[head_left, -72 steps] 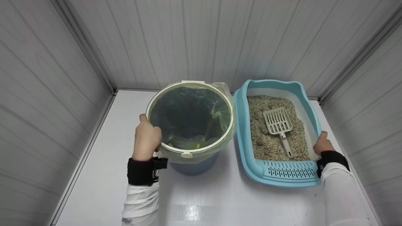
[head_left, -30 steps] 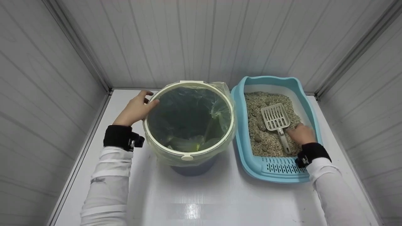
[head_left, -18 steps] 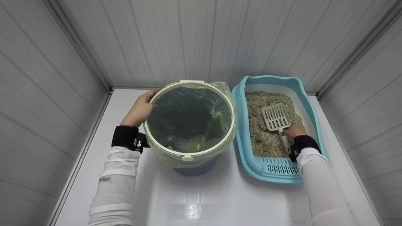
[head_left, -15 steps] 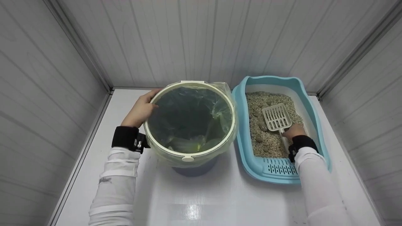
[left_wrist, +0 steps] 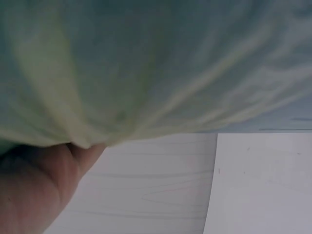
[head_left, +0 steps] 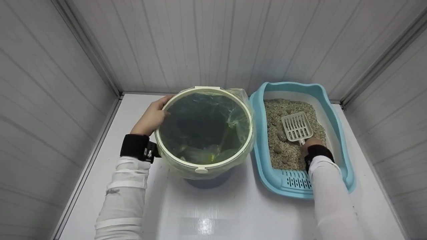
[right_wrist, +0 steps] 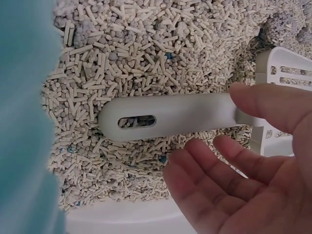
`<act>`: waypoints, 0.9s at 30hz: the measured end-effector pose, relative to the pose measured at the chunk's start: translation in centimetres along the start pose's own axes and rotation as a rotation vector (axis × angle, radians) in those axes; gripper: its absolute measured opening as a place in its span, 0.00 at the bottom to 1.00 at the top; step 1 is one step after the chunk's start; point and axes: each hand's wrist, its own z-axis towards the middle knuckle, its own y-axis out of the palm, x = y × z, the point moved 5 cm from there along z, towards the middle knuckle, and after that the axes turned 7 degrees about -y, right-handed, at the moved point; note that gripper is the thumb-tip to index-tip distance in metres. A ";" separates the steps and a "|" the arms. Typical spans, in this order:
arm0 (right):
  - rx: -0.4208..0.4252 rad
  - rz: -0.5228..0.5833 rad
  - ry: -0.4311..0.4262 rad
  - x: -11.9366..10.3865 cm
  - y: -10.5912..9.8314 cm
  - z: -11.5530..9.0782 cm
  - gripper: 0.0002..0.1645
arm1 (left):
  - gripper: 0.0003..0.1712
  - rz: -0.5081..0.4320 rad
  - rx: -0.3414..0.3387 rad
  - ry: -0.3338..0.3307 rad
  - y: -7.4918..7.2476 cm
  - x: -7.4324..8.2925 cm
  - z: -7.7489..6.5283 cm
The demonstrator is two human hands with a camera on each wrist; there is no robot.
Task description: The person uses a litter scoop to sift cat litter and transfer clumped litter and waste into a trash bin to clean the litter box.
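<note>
In the head view my left hand (head_left: 151,116) grips the left rim of a round trash bin (head_left: 181,162), thumb inside the rim and fingers outside. A thin yellow-green liner bag (left_wrist: 146,87) covers the bin and fills the left wrist view. My right hand (head_left: 311,144) reaches over the handle of a beige slotted litter scoop (head_left: 297,126), which lies on the litter. In the right wrist view the thumb overlaps the handle (right_wrist: 165,114) near its neck. The other fingers (right_wrist: 200,170) are loosely bent below the handle, litter showing between.
The scoop lies in a light blue litter tray (head_left: 262,133) with a grated front step, right beside the bin. Pelleted litter (head_left: 290,156) with several darker clumps fills it. Both containers stand on a white table (head_left: 206,213) enclosed by grey panel walls (head_left: 213,43).
My right hand has left the tray's right edge and come left over the scoop handle. My left hand has moved up along the bin's rim, releasing it briefly and taking hold again.
</note>
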 end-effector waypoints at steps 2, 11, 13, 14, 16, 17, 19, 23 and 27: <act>-0.019 -0.024 -0.003 0.0 0.2 0.1 0.11 | 0.38 -0.009 -0.005 0.005 0.1 0.0 0.0; -0.098 -0.122 -0.013 0.0 0.9 0.1 0.14 | 0.37 -0.008 0.001 -0.003 0.4 0.0 -0.1; -0.103 -0.106 0.003 0.3 0.9 0.2 0.16 | 0.36 -0.011 -0.003 -0.004 0.5 0.1 -0.1; -0.107 -0.087 0.010 0.5 0.9 0.2 0.17 | 0.35 -0.013 -0.004 -0.006 0.5 0.1 0.0; -0.113 -0.061 0.020 0.6 0.8 0.3 0.20 | 0.35 -0.011 -0.002 -0.010 0.5 0.1 0.0; -0.113 -0.047 0.019 0.8 0.8 0.4 0.21 | 0.35 -0.007 -0.003 -0.011 0.5 0.1 0.0; -0.114 -0.022 0.022 0.9 0.7 0.5 0.19 | 0.35 0.009 0.001 -0.013 0.5 0.1 0.0; -0.116 0.023 0.035 1.6 0.7 1.5 0.17 | 0.37 0.023 0.018 -0.020 0.2 0.1 -0.2; -0.139 0.055 0.056 2.7 1.1 3.0 0.16 | 0.37 0.013 0.028 -0.025 0.0 0.0 -0.2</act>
